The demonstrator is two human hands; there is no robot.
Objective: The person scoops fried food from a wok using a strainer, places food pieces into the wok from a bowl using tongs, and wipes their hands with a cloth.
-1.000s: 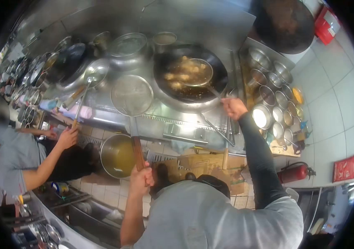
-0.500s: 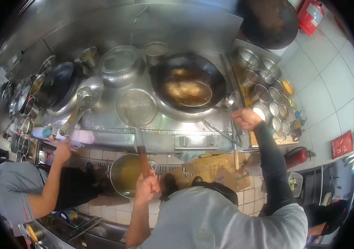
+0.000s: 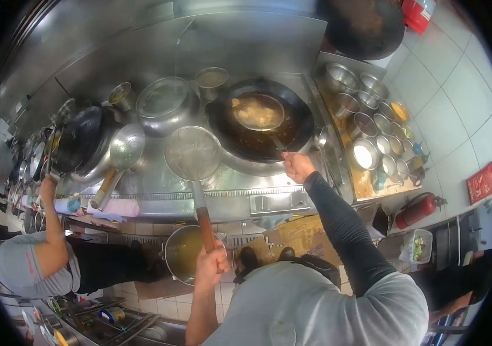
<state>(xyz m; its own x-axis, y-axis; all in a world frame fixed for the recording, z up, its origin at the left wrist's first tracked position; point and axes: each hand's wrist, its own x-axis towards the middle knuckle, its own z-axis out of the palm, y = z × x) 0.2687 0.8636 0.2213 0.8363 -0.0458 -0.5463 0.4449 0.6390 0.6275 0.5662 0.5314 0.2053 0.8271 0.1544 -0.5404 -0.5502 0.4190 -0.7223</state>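
Observation:
My left hand (image 3: 212, 268) is closed round the wooden handle of a wide mesh strainer (image 3: 193, 153). That strainer is held level over the steel counter, left of the wok, with no food in it. My right hand (image 3: 298, 167) grips the handle of a second strainer (image 3: 260, 126), which is over the black wok (image 3: 299, 124). Pale golden pieces of food (image 3: 258, 112) lie in this strainer. Dark brown liquid shows in the wok below it.
A lidded steel pot (image 3: 168, 118) and a perforated ladle (image 3: 126, 147) are to the left. Several metal containers (image 3: 365, 124) stand at the right. A pot of yellowish liquid (image 3: 182, 254) is below the counter. A co-worker (image 3: 38, 262) reaches towards another wok (image 3: 83, 138).
My right hand has moved left to the second strainer's handle and taken hold of it. The food is gathered higher in the wok. The co-worker's arm has moved up and left.

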